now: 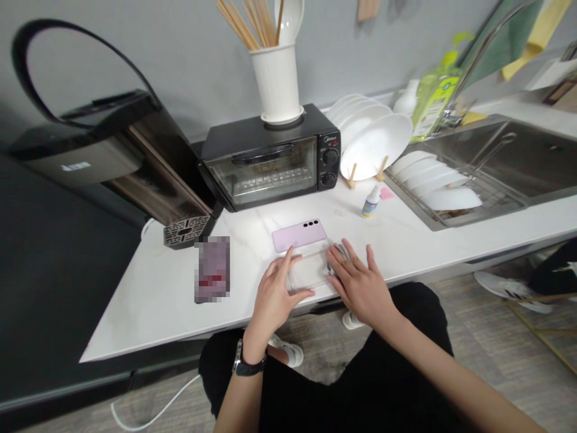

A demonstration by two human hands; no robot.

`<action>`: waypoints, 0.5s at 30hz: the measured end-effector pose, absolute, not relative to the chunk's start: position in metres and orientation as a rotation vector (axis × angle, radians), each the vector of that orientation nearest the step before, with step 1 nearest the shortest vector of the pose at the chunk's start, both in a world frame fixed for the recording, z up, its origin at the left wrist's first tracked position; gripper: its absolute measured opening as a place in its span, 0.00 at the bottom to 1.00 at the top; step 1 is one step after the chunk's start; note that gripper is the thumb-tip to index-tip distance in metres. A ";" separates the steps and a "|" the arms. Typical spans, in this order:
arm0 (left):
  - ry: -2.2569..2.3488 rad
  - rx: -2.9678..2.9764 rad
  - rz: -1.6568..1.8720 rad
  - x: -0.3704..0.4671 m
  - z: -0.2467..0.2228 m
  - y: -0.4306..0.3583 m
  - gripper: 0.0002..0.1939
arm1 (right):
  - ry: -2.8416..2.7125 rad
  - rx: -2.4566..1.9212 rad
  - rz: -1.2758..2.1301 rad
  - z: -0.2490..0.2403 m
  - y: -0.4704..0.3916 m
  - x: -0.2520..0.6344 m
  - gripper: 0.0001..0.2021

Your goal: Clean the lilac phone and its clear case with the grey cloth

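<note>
At the front edge of the white counter, my left hand [276,288] holds a clear phone case [306,270] by its left end, thumb and fingers on opposite edges. My right hand [358,279] lies over the right end of the case, its fingers pressing a crumpled greyish cloth [337,249] against it. The cloth is mostly hidden under the fingers. Just behind the case, a lilac phone [297,235] rests with its camera side up, touched by neither hand. A small spray bottle [370,202] with a white top stands farther back to the right.
Left of my hands lies a pixelated dark object [211,269]. A black toaster oven [270,162] stands behind, bearing a white utensil holder [277,84]. A dark drink machine [148,156] stands left. White plates [376,144] and a sink [518,156] are right.
</note>
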State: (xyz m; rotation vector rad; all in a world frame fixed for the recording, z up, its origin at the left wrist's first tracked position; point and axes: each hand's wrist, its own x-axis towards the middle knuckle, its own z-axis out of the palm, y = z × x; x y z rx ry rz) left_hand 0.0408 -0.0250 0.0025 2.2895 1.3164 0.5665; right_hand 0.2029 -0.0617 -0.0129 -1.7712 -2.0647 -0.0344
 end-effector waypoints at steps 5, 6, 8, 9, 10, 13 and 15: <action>1.351 2.261 0.591 0.044 -0.001 -0.024 0.36 | -2.088 -1.734 -0.013 -0.010 -0.061 0.165 0.21; 1.362 2.261 0.586 0.043 -0.002 -0.023 0.35 | -2.105 -1.702 -0.004 -0.010 -0.061 0.157 0.21; 1.379 2.265 0.576 0.043 -0.003 -0.023 0.35 | -2.144 -1.639 0.013 -0.010 -0.061 0.152 0.21; 1.381 2.269 0.571 0.043 -0.003 -0.023 0.35 | -2.156 -1.616 0.016 -0.011 -0.062 0.156 0.20; 1.379 2.274 0.568 0.044 -0.002 -0.024 0.36 | -2.163 -1.604 0.017 -0.011 -0.062 0.163 0.20; 1.354 2.299 0.552 0.045 0.003 -0.027 0.37 | -2.159 -1.627 0.009 -0.014 -0.064 0.201 0.19; 1.315 2.330 0.527 0.045 0.009 -0.025 0.36 | -2.164 -1.646 0.002 -0.015 -0.065 0.227 0.18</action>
